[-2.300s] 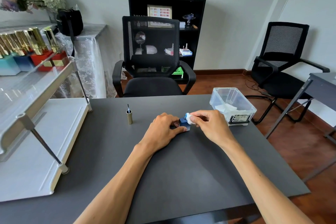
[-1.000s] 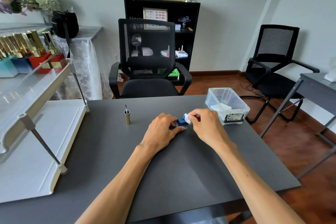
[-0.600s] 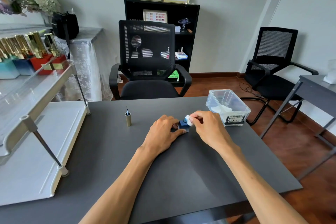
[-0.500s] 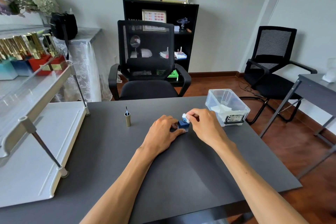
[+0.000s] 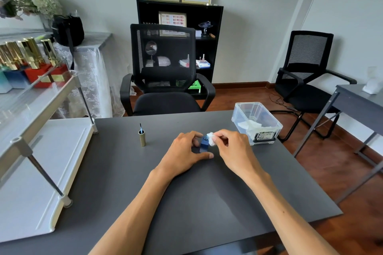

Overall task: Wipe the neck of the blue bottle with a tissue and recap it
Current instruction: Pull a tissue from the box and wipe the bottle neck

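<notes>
Right now the wiping step is in progress, and the recapping is not yet done. On the dark grey desk, the small square blue glass bottle stands upright, and it is the landmark for the rest. The left hand closes around the bottle from its left side, with the thumb at the base in front, so it steadies it. The right hand is just to the right of the bottle and pinches a small crumpled white tissue between thumb and fingers; the tissue presses against the neck of the bottle, which is open and without cap. Whether the neck is already clean I cannot tell, it is too small to see. The gold cylindrical cap with its thin brush pointing up stands well to the left of the bottle, untouched. To the right of the bottle, behind the right hand, sits a clear plastic box with more white tissues inside. What remains, I judge, is to finish wiping, put the tissue away, fetch the cap and screw it on.
</notes>
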The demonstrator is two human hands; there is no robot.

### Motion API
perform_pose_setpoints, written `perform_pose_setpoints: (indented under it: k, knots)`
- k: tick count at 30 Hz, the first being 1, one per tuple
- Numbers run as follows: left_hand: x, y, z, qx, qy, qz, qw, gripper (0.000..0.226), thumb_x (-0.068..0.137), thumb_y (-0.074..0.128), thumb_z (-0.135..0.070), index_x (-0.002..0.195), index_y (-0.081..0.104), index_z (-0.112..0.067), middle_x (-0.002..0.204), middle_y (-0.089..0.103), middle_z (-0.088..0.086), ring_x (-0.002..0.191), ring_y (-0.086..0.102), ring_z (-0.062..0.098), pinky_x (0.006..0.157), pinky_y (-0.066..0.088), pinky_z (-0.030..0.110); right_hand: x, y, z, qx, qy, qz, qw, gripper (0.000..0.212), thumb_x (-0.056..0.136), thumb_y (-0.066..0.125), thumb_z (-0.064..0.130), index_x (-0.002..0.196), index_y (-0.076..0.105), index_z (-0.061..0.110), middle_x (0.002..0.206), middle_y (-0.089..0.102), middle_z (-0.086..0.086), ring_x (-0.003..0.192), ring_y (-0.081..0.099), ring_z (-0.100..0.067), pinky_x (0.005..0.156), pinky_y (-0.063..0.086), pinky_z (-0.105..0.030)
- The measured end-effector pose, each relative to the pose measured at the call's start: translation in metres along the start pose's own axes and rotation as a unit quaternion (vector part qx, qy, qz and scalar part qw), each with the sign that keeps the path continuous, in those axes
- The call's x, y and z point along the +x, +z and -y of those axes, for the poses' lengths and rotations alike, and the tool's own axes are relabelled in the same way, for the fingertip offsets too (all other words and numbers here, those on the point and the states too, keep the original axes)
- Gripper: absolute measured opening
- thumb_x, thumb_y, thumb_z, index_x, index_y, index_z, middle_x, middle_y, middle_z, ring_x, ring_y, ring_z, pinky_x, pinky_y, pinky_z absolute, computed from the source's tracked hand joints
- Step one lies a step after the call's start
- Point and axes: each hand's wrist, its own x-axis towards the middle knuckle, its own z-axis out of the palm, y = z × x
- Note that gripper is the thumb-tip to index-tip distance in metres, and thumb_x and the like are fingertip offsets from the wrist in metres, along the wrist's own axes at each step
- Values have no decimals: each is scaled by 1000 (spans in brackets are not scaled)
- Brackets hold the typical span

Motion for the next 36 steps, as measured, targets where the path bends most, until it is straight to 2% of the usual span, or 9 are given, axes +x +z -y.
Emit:
perform_pose_setpoints:
  k: [2, 4, 9, 15, 18, 23, 29, 33, 36]
  knots:
    - [1, -6, 3, -14, 8, 51, 999, 50, 83, 75, -42, 129, 58, -30, 104, 58, -16, 99, 50, 5, 93, 46, 27, 2, 0, -1, 9, 5, 1, 1000, 14, 96, 62, 21, 96, 77, 20, 80, 71, 13, 67, 58, -4, 65, 41, -10]
    - [2, -9, 3, -24, 10, 72, 997, 42, 92, 68, -32, 132, 58, -28, 113, 60, -10, 106, 51, 10, 99, 44, 31, 3, -1, 0, 12, 4, 5, 1000, 14, 96, 62, 22, 98, 76, 20, 84, 75, 9, 73, 62, -8, 73, 47, -19]
    - [4, -4, 2, -37, -12, 37, 999, 31, 89, 71, -36, 118, 64, -27, 104, 65, -4, 100, 55, 12, 93, 47, 34, 2, -1, 3, 5, -3, 11, 1000, 15, 97, 62, 23, 98, 77, 18, 87, 77, 4, 78, 67, -19, 81, 53, -38]
    - [5, 2, 3, -33, -13, 11, 999, 23, 85, 73, -42, 101, 59, -34, 84, 55, -10, 78, 52, 5, 66, 38, 19, -1, -5, 6, 18, 12, -10, 1000, 13, 91, 67, 22, 92, 79, 16, 78, 76, 5, 68, 65, -8, 65, 46, -13]
    - [6, 4, 3, -40, -11, 5, 999, 22, 83, 75, -41, 97, 59, -33, 81, 55, -15, 74, 50, 0, 60, 35, 13, -1, -6, 9, 19, 26, -9, 999, 13, 89, 68, 23, 89, 79, 16, 77, 76, 5, 71, 67, -10, 70, 51, -21]
    - [6, 5, 1, -44, -12, -4, 999, 21, 82, 76, -41, 92, 59, -32, 80, 58, -15, 71, 51, -2, 58, 35, 12, -1, -7, 12, 20, 46, -7, 999, 12, 86, 69, 24, 84, 79, 18, 72, 74, 7, 70, 66, -8, 60, 43, -10]
    - [5, 8, -2, -42, -16, -29, 999, 22, 79, 77, -43, 86, 59, -32, 75, 59, -16, 66, 51, 1, 58, 35, 14, -2, -3, 12, 18, 56, -22, 998, 13, 84, 70, 25, 76, 79, 19, 64, 72, 9, 66, 65, -9, 56, 42, -12]
    - [5, 7, -1, -33, -18, -20, 999, 24, 79, 77, -45, 90, 61, -31, 78, 59, -17, 70, 53, 2, 61, 37, 15, 9, -2, 8, 26, 60, -16, 998, 14, 88, 70, 22, 80, 80, 16, 72, 75, 7, 71, 67, -8, 60, 47, -17]
    - [5, 6, -1, -43, -20, -13, 999, 26, 78, 78, -46, 93, 64, -30, 79, 61, -16, 71, 54, 0, 61, 38, 12, 15, -4, 6, 31, 48, 8, 998, 13, 91, 69, 23, 85, 80, 18, 77, 76, 8, 72, 66, -4, 59, 43, -9]
